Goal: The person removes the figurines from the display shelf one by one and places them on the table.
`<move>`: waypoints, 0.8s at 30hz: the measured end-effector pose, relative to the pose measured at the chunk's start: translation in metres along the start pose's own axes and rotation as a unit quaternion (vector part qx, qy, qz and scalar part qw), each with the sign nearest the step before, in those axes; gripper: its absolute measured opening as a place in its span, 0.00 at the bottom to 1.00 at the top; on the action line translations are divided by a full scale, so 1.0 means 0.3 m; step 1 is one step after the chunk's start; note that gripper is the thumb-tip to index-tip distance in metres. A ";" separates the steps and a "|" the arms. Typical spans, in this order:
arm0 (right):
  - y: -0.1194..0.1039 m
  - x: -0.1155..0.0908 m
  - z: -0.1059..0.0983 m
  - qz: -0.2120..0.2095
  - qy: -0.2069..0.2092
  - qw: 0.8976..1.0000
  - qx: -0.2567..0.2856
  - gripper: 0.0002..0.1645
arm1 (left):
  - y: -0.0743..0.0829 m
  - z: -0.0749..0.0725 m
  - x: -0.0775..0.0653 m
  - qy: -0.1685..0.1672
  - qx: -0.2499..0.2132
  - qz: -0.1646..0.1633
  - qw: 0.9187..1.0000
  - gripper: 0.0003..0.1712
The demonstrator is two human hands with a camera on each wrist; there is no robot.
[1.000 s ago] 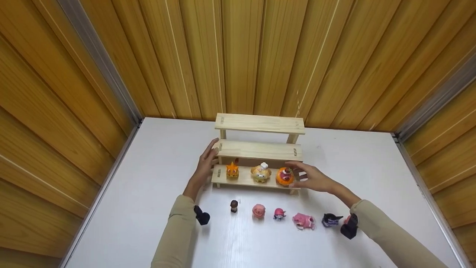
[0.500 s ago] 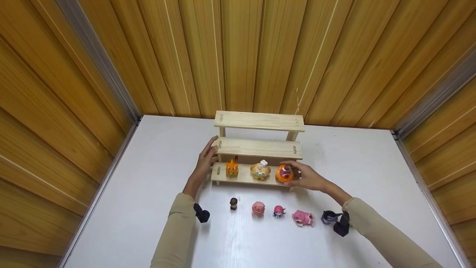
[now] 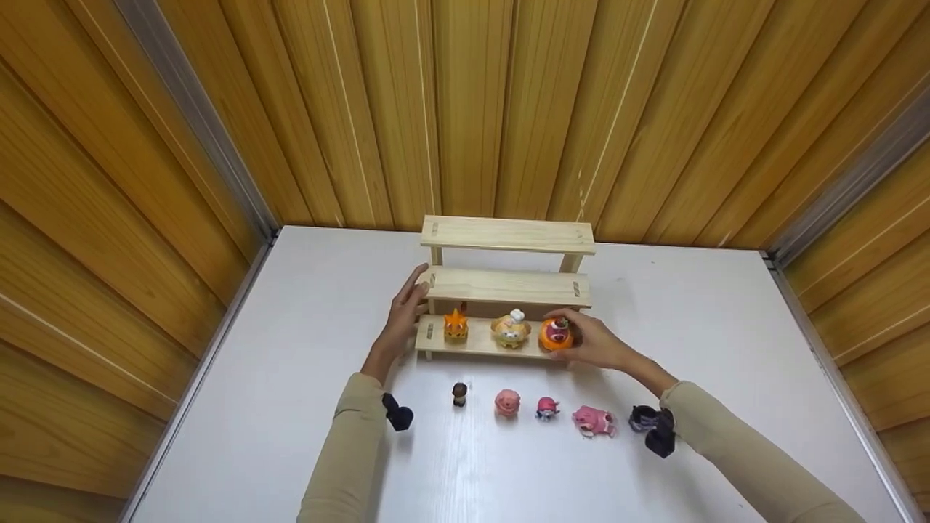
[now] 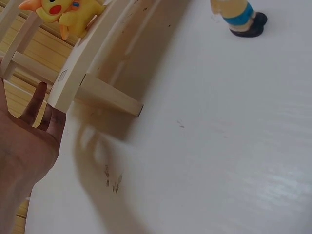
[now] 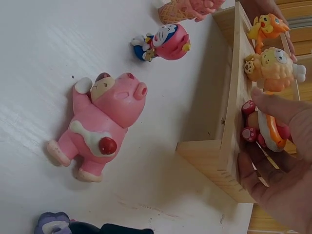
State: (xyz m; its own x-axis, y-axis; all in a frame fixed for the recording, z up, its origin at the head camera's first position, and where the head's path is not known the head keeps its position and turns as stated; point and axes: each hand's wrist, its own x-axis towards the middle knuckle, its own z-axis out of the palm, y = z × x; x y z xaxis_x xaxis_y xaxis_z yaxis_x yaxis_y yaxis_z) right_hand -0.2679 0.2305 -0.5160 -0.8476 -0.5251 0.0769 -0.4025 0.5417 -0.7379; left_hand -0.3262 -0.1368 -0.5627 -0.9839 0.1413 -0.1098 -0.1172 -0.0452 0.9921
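Note:
A three-tier wooden display stand [image 3: 508,285] stands at the back of the white table. On its lowest tier are a spiky orange figurine [image 3: 455,328], a tan figurine with a white chef's hat [image 3: 511,331] and a round orange figurine with a pinkish-red face [image 3: 555,335]. My right hand [image 3: 597,344] grips the round one at the tier's right end, thumb on the front side; its red feet [image 5: 249,134] show in the right wrist view. My left hand [image 3: 401,321] rests at the stand's left end, fingers extended along the tier ends; the left wrist view shows its palm [image 4: 29,151] beside the wood.
A row of figurines crosses the table before the stand: a small brown-haired one [image 3: 459,394], a pink one on a cone [image 3: 507,403], a red-hooded one [image 3: 547,408], a pink bear [image 3: 593,420] lying down, and a dark one [image 3: 642,418]. Wood-patterned panels [image 3: 465,109] enclose the table.
My right hand has moved slightly left and closed in around the round orange figurine, its forearm shifting left too. The left hand has stayed at the stand's left end.

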 end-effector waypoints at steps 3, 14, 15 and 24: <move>0.001 -0.004 0.004 -0.001 -0.003 1.000 -0.006 0.36 | -0.004 -0.001 0.000 -0.001 0.002 0.001 1.000 0.30; -0.007 -0.008 0.000 -0.002 0.002 1.000 -0.013 0.36 | -0.001 -0.001 0.004 -0.004 0.003 0.009 1.000 0.30; -0.005 -0.009 0.001 -0.003 0.002 1.000 -0.013 0.37 | -0.001 -0.001 0.002 -0.005 0.003 0.013 1.000 0.30; 0.000 -0.023 -0.004 0.001 0.006 1.000 -0.016 0.37 | 0.004 0.005 0.001 -0.002 0.001 0.007 1.000 0.31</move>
State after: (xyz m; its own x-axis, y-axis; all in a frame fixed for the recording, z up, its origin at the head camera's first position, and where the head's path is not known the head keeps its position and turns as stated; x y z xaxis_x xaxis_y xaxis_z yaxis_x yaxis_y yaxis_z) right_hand -0.2624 0.2349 -0.5157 -0.8529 -0.5155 0.0830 -0.4105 0.5638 -0.7167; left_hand -0.3263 -0.1354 -0.5615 -0.9848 0.1444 -0.0961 -0.1035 -0.0448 0.9936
